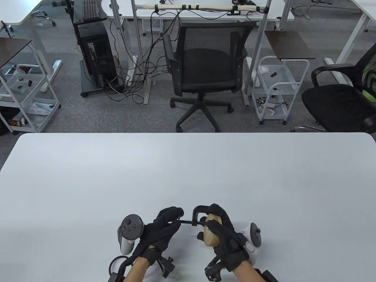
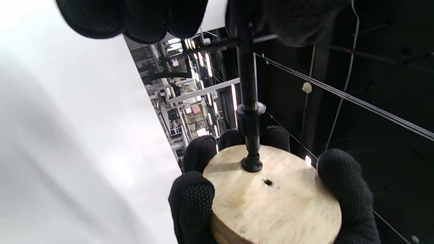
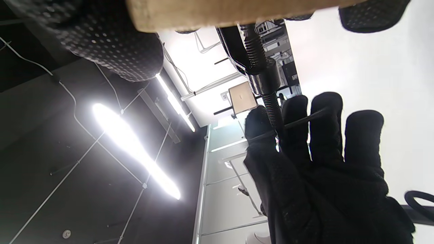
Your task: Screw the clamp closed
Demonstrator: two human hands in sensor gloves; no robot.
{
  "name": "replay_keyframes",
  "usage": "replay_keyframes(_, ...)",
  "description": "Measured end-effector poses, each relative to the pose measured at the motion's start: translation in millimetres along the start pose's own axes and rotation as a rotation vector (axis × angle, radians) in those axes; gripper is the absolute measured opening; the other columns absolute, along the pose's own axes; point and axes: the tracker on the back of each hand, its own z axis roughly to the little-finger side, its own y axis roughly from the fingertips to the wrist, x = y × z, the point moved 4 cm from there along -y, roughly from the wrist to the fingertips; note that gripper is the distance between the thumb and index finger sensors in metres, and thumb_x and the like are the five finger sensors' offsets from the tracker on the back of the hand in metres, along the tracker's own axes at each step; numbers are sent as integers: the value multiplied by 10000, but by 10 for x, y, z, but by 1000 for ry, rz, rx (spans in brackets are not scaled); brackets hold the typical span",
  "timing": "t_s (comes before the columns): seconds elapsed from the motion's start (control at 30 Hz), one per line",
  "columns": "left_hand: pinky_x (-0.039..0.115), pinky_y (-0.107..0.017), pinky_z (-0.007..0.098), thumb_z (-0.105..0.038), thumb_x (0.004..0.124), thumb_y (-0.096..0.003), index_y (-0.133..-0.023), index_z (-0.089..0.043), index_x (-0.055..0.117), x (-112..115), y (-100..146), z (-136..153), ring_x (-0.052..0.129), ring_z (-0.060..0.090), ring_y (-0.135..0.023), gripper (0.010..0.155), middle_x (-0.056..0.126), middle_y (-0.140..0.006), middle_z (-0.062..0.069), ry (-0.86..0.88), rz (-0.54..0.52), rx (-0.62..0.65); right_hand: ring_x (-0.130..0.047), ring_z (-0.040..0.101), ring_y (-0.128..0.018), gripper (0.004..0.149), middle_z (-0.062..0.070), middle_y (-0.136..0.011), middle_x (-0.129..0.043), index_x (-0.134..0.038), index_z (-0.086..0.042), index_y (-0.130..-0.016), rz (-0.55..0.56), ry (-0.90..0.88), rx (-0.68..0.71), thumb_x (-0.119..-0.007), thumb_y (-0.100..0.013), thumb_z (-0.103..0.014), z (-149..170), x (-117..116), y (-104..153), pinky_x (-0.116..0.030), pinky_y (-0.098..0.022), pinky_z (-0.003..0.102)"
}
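Note:
A black C-clamp [image 1: 197,213] is held just above the white table [image 1: 188,176] near its front edge, around a round wooden disc [image 1: 212,232]. My right hand [image 1: 224,235] grips the disc and the clamp frame. My left hand [image 1: 164,226] pinches the thin cross handle at the end of the screw [image 1: 188,222]. In the left wrist view the screw [image 2: 247,84] runs down through the clamp's nut and its swivel pad [image 2: 251,164] touches the disc face [image 2: 271,200], beside a small hole [image 2: 268,182]. In the right wrist view the threaded screw [image 3: 268,91] leads to my left hand [image 3: 315,162].
A black office chair [image 1: 202,67] stands beyond the table's far edge. White carts [image 1: 276,85] and a computer stand [image 1: 97,50] are further back on the floor. The trackers [image 1: 129,232] sit on the backs of both hands.

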Motion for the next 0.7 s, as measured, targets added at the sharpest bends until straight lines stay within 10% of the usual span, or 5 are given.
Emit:
replay_keyframes(0.07,683,-595,596,-556,722,-535,-1042,-120,567,-40,17,46,605,518,-932,686,500,-1102,252,-9,-64,-41,-492,511,-928,738,32,-1121,-408,-532,-194,-1056,2,23,6,-883,-500,-529,-11,35,-1,-646,-511,702)
replay_keyframes(0.2,747,-527,582,-609,682,-535,-542,-78,981,-68,44,157,763,527,-815,610,772,-967,230,-85,-71,-168,-490,513,-928,738,31,-1121,-407,-532,-195,-1056,15,6,3,-884,-499,-526,-14,52,-9,-643,-512,704)
replay_keyframes(0.43,694,-587,592,-581,681,-555,-927,-32,806,96,16,256,643,534,-902,675,570,-1085,258,123,91,-192,-498,508,-928,738,30,-1121,-415,-538,-196,-1055,-25,46,1,-887,-496,-529,13,-40,-10,-648,-512,701)
replay_keyframes(0.7,695,-603,599,-359,709,-543,-1018,-298,679,95,-28,26,677,469,-931,480,593,-1098,199,24,77,-12,-492,518,-924,736,29,-1114,-432,-550,-196,-1049,-16,50,-15,-908,-488,-510,44,-29,-16,-638,-504,716)
